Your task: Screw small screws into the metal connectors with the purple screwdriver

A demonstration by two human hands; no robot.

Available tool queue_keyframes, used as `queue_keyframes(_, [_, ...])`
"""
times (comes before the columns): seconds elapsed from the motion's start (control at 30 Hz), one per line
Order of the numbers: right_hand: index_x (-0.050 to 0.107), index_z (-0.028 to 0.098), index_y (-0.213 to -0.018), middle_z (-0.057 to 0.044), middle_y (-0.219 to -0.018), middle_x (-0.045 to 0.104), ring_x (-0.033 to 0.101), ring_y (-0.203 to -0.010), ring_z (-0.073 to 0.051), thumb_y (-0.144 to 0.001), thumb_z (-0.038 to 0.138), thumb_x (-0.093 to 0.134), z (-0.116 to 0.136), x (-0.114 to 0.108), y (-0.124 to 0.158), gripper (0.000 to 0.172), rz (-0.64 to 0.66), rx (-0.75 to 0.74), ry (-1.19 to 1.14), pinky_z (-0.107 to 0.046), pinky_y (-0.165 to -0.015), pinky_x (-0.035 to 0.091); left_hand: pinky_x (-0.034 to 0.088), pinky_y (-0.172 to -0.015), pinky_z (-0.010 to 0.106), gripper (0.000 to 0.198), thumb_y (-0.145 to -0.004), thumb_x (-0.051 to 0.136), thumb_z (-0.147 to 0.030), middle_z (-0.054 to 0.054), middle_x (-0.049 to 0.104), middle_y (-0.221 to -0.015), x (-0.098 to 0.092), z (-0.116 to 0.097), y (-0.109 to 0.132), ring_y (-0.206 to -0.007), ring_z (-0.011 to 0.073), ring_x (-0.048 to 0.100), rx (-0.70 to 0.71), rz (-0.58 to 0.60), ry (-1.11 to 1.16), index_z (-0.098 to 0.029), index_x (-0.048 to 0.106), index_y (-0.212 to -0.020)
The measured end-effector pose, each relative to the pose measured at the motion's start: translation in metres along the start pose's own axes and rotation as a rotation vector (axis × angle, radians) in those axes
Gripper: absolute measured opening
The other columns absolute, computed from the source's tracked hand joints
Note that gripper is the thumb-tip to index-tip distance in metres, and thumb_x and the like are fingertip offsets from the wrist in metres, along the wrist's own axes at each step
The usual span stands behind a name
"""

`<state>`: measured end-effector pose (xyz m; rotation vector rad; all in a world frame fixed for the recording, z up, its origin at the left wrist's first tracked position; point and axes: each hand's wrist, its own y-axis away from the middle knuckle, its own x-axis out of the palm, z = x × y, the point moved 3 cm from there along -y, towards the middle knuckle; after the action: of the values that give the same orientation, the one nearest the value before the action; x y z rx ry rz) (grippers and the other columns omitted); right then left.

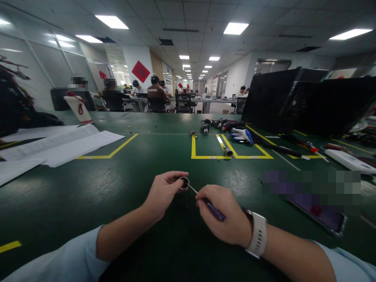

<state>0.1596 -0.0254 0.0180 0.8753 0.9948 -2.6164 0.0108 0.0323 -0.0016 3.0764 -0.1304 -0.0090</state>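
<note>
My left hand (165,192) grips a small round metal cup-like part (184,183), its opening turned toward my right. In my right hand (223,213) is a screwdriver (214,209) with a dark purple handle, held like a pen. Its thin shaft reaches to the rim of the metal part; whether the tip touches anything inside cannot be made out. Just below, a tiny dark piece (187,206) lies on the green tabletop (132,207).
Yellow tape (192,147) marks areas ahead, with a metal cylinder (228,152) on one line. Beyond lie a glove (242,136) and dark tools. Papers (58,145) spread at left; a phone (320,213) and a white device (349,161) sit at right. People (157,90) sit farther back.
</note>
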Motion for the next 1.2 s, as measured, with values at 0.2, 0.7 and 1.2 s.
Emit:
queue_keyframes(0.2, [0.048,0.017,-0.061,0.005,-0.045,0.046,0.046,-0.041,-0.009,-0.067,0.008,0.042,-0.018,0.002,-0.006,0.013,0.109,0.505,-0.555,-0.019,-0.040,0.035,0.051,-0.083,0.032,0.028,-0.067,0.063,-0.013,0.008,0.067,-0.094,-0.010,0.004,-0.010,-0.089,0.0189,0.063,-0.003,-0.040,0.063,-0.013,0.064,-0.095])
queue_keyframes(0.7, [0.048,0.018,-0.063,0.006,-0.047,0.046,0.046,-0.043,-0.008,-0.069,0.009,0.043,-0.028,0.010,-0.007,0.012,0.175,0.465,-0.537,-0.018,-0.042,0.035,0.051,-0.084,0.032,0.031,-0.067,0.064,-0.012,0.008,0.066,-0.098,-0.006,0.004,-0.008,-0.092,0.0197,0.062,-0.037,0.000,0.062,-0.013,0.063,-0.098])
queue_keyframes(1.2, [0.047,0.018,-0.060,0.006,-0.049,0.045,0.044,-0.044,-0.008,-0.067,0.007,0.044,-0.020,-0.002,-0.010,0.013,0.208,0.302,-0.413,-0.020,-0.045,0.035,0.050,-0.084,0.033,0.031,-0.067,0.064,-0.014,0.008,0.066,-0.098,-0.007,0.006,-0.007,-0.090,0.0195,0.062,-0.026,0.029,0.032,-0.013,0.063,-0.099])
